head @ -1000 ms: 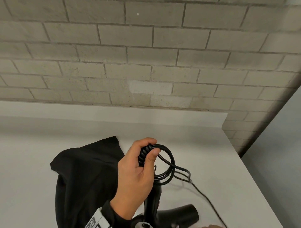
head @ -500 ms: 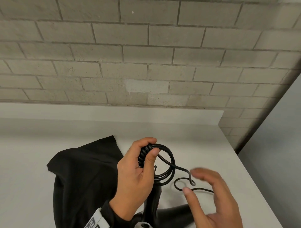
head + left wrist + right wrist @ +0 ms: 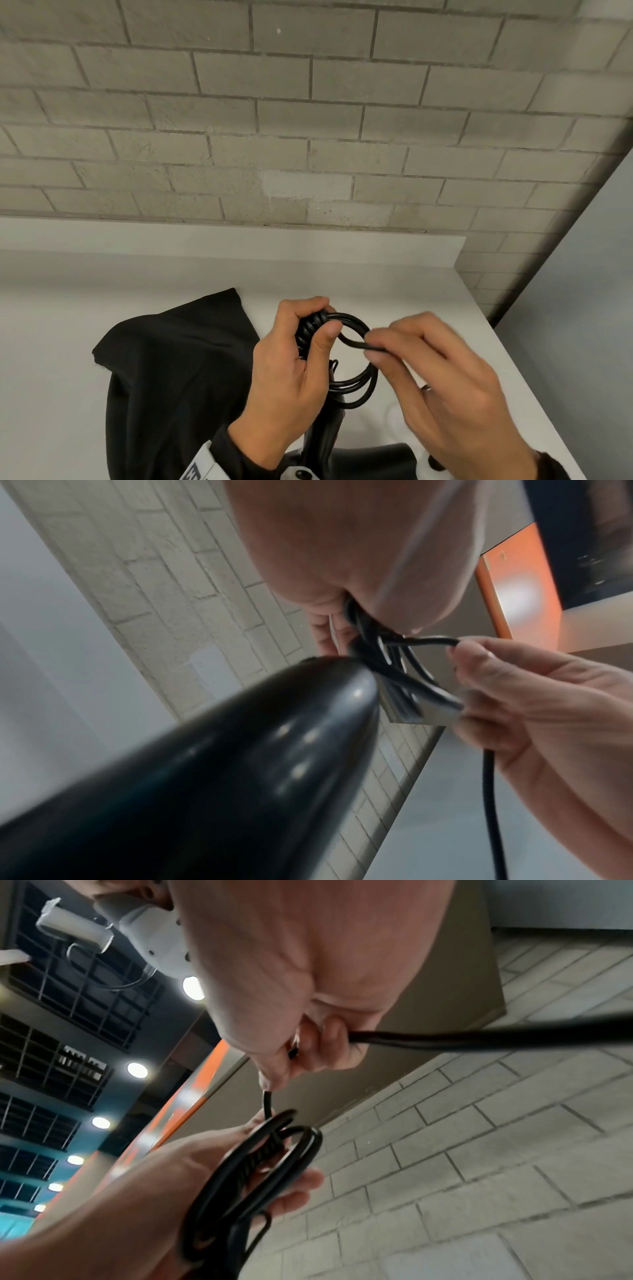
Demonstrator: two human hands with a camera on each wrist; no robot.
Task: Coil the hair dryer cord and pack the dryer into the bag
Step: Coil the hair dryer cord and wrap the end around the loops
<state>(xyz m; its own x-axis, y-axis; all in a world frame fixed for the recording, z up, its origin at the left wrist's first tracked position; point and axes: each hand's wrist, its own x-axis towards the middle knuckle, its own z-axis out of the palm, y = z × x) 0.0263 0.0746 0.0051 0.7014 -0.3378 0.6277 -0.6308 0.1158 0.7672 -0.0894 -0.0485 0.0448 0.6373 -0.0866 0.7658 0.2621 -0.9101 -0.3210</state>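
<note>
Black cord (image 3: pixel 356 383): 2 hands, 1 dryer (image 3: pixel 212 764).

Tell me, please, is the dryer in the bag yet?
Out: the dryer lies on the table beside the flat black bag.

Lower centre of the head view: the left hand (image 3: pixel 291 370) is raised with fingers curled tight. Just right, the right hand (image 3: pixel 442 387) pinches with thumb and forefinger.

A white worktop (image 3: pixel 394 274) runs up to a pale brick wall (image 3: pixel 308 120); round ceiling lights (image 3: pixel 137 1070) glow overhead.
</note>
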